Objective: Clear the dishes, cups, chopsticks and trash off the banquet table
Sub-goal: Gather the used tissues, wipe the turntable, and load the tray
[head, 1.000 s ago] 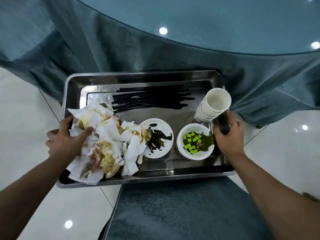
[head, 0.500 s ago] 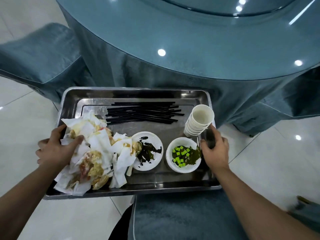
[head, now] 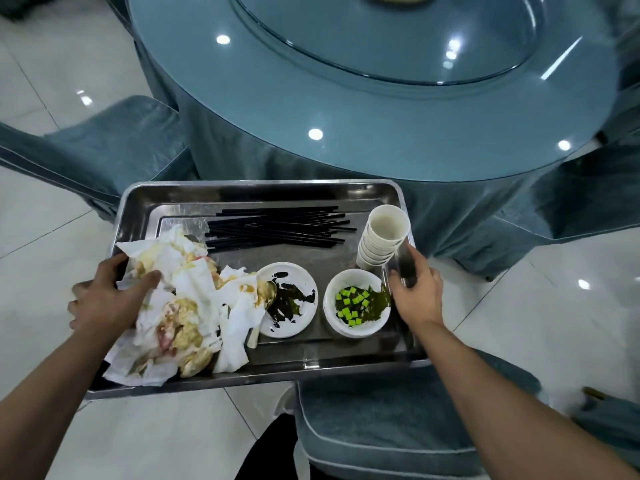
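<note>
Head view: a rectangular stainless-steel tray point(head: 242, 195) was held in the air just short of the round banquet table point(head: 381, 126), which had a teal cloth and glass top, with a teal-covered chair seat point(head: 381, 427) below the tray's near edge. The left hand point(head: 104, 299) gripped the tray's left rim, thumb curled over onto a heap of crumpled, food-stained white paper napkins point(head: 180, 306) that filled the tray's left end and hung past its near-left corner. The right hand point(head: 414, 289) gripped the tray's right rim, fingers wrapped round the edge. Along the tray's far side lay a loose bundle of black chopsticks point(head: 277, 226), roughly parallel to that long edge. At the tray's far-right corner a stack of white paper cups point(head: 381, 237) lay tilted, mouth towards the table. Near the tray's middle sat a small white plate point(head: 287, 299) smeared with dark sauce; just right of it, a white bowl point(head: 356, 303) held green cubes and dark greens, close to the right hand.
</note>
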{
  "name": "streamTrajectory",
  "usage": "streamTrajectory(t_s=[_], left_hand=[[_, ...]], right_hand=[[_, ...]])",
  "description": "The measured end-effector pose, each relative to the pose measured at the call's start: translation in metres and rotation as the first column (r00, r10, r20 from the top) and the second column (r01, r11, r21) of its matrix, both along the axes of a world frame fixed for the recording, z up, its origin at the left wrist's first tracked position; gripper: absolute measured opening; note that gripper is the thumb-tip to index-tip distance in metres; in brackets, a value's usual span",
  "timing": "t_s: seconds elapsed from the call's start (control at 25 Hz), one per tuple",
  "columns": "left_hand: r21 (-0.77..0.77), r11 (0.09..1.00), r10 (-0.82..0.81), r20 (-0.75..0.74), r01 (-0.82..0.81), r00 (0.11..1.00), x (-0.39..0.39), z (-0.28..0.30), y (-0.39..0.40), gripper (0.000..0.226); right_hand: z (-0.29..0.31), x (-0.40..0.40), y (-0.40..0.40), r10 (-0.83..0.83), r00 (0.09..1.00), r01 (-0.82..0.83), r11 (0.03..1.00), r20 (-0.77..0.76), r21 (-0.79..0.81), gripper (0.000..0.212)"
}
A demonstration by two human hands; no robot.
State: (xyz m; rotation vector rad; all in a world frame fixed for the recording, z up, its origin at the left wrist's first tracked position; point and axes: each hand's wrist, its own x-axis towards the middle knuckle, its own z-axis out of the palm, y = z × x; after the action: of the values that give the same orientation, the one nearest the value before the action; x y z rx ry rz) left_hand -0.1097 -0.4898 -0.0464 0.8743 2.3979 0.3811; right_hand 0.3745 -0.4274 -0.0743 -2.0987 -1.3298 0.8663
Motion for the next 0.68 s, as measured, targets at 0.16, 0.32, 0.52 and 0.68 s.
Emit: streamTrajectory(t_s=[0.16, 0.32, 0.52, 0.68], left_hand=[[0.047, 0.999, -0.013, -0.012, 0.014, 1.0, -0.006, 0.028, 0.011, 0.08], [0.113, 0.991, -0.065, -0.024, 0.067, 0.998, -0.002, 0.062, 0.035, 0.074], [0.187, 0.967, -0.167, -0.031, 0.17, 0.985, 0.016, 0.11, 0.069, 0.074], [0.253, 0.932, -0.264, -0.012, 0.259, 0.964, 0.042, 0.14, 0.094, 0.076]], right_hand=[[0.036, -0.001, -0.001, -0.011, 0.999, 0.009, 0.999, 0.043, 0.044, 0.064], [0.078, 0.007, -0.004, -0.05, 0.996, 0.045, 0.996, 0.069, 0.073, 0.066], [0.128, 0.032, -0.005, -0.126, 0.985, 0.111, 0.986, 0.114, 0.125, 0.068], [0.165, 0.059, -0.012, -0.21, 0.969, 0.189, 0.969, 0.127, 0.157, 0.069]])
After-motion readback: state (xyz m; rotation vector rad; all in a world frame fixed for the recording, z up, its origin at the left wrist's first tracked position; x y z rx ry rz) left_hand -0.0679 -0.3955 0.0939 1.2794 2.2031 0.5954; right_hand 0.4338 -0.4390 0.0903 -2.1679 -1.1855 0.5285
